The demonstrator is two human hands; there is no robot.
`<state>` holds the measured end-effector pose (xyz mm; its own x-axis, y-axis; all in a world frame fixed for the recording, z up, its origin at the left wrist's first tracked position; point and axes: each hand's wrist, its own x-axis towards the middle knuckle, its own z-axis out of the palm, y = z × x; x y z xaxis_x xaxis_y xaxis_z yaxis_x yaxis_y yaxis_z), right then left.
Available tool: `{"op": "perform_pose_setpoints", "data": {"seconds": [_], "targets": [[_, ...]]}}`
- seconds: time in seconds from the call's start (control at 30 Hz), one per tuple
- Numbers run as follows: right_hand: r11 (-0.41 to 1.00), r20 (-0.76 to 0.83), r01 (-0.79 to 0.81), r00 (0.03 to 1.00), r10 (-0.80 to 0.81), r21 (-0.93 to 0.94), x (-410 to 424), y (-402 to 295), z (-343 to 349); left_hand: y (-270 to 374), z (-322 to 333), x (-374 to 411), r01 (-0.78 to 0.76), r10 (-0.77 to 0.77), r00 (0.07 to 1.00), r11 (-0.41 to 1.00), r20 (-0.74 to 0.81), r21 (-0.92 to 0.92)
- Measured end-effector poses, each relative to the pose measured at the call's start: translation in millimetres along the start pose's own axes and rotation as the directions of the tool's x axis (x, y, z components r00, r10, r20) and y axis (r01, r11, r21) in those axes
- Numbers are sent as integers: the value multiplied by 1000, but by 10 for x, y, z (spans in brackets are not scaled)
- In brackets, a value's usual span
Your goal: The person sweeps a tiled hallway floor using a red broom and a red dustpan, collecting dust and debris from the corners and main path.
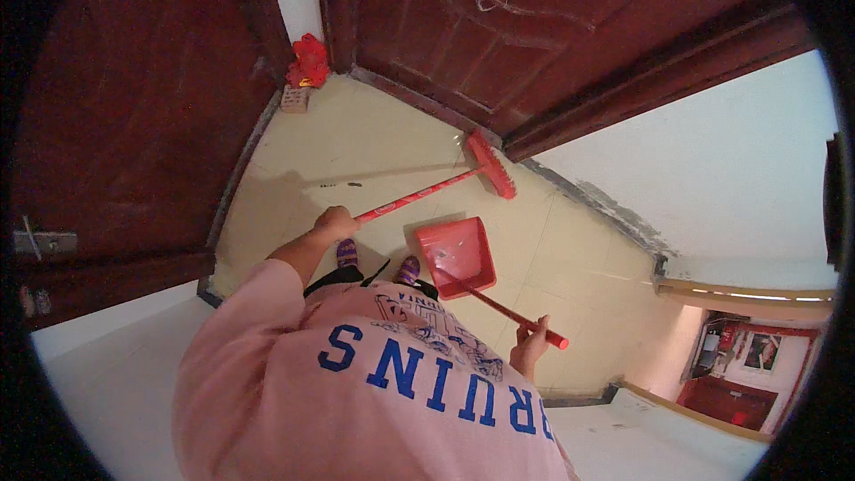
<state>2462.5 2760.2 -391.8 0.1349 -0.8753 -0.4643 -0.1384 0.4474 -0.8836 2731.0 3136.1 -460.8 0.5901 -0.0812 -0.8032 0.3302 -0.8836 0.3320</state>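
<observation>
My left hand point(337, 221) is closed around the near end of a red push broom's handle point(417, 196). The red broom head point(491, 165) rests on the floor by the foot of a dark red door, its bristles towards the right. My right hand point(530, 345) grips the long handle of a red plastic dustpan point(461, 257) just below its end cap. The pan lies in front of my right foot and to its right, with small light specks inside. A gap of bare floor separates broom head and pan.
Dark red doors point(454, 33) point(147, 113) stand ahead and at the left. A red crumpled thing point(309, 61) sits by a brick-like block point(295, 99) in the corner. A white wall point(721, 180) and a doorway point(668, 347) are at the right. Dark marks point(354, 184) show on the floor.
</observation>
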Motion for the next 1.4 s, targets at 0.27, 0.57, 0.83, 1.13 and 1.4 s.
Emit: {"op": "perform_pose_setpoints", "data": {"seconds": [0.27, 0.57, 0.83, 1.13, 1.4], "targets": [[997, -64, -29, 998, 24, -76, -78, -45, 69, 0, -146, 269, 40, -38, 998, 998, -45, 41], [992, 4, -57, 998, 58, -112, -35, -100, 23, -996, -547, -53, 125, -140, 982, 985, -123, -123], [998, 84, -17, 996, 22, -56, -232, -136, -126, -1697, -472, -561, 187, -274, 924, 932, -265, -311], [994, 184, -20, 982, 40, -112, -250, -137, -251, -2150, -211, -557, 155, -314, 922, 837, -228, -525], [985, 312, 14, 949, 40, -171, -152, -177, -446, -2270, 344, -1376, 279, -467, 869, 736, -165, -617]]}}
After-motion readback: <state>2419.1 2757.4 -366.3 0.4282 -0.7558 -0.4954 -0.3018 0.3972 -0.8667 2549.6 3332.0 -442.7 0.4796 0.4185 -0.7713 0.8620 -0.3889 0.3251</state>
